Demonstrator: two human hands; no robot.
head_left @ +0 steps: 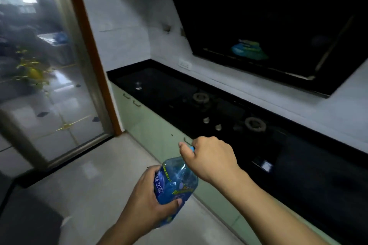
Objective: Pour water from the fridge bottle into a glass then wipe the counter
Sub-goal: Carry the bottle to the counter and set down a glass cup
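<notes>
Both hands grip blue-labelled bottle (175, 183); print unreadable.

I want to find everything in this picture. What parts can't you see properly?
Head view only:
- Bottle cap: the right hand covers it; only a blue sliver shows, so on or off is unclear.
- Bottle's base: hidden behind the left hand.
- Small clear object on the black counter: too small to tell whether it's the glass.
- Room behind the glass door: blurred.

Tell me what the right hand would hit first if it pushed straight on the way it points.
Likely the green cabinet front just beyond the right hand and the bottle cap; depth is unclear.
</notes>
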